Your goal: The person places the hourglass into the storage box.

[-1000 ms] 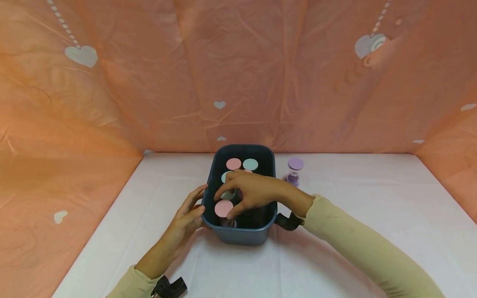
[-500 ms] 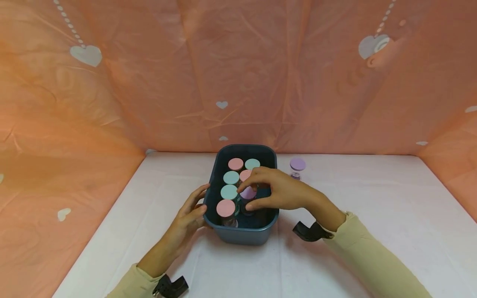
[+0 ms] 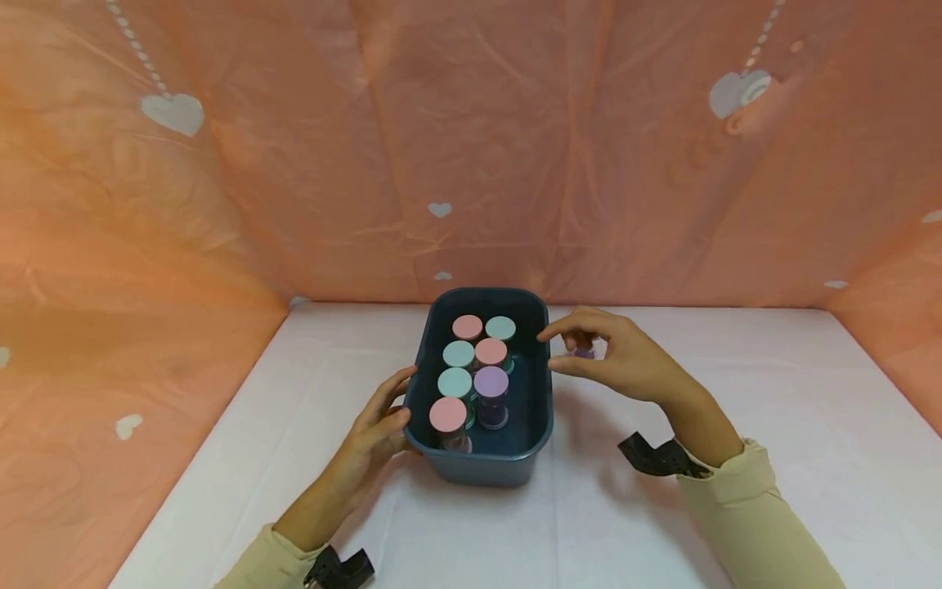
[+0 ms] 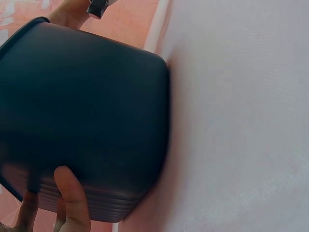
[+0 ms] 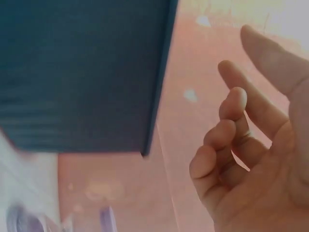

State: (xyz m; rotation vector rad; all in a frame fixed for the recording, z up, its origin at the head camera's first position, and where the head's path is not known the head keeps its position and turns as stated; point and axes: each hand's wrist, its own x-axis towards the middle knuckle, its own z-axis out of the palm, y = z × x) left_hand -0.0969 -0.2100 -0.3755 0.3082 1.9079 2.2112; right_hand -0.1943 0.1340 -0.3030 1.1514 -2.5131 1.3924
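Observation:
A dark blue bin (image 3: 486, 470) holds several sand timers with coloured end caps, standing upright in two rows. Among them are a pink-capped timer (image 3: 447, 415), a teal-capped timer (image 3: 455, 382) and a purple-capped timer (image 3: 491, 382). My left hand (image 3: 379, 421) rests against the bin's left wall, its fingertips touching the outside. Just outside the right rim is my right hand (image 3: 618, 352), holding nothing, thumb and index finger apart. Behind it another purple sand timer (image 3: 585, 353) stands on the table, mostly hidden; its purple cap (image 5: 108, 220) appears low in the right wrist view.
The bin stands on a white-covered table (image 3: 765, 368). An orange sheet (image 3: 500, 164) with pale hearts hangs behind and along both sides. Inside the bin, bare floor (image 3: 526, 409) shows along the right side.
My right hand has drawn back out of the bin, past its right rim, beside the lone purple timer. The purple timer inside the bin is now uncovered. My left hand stays put.

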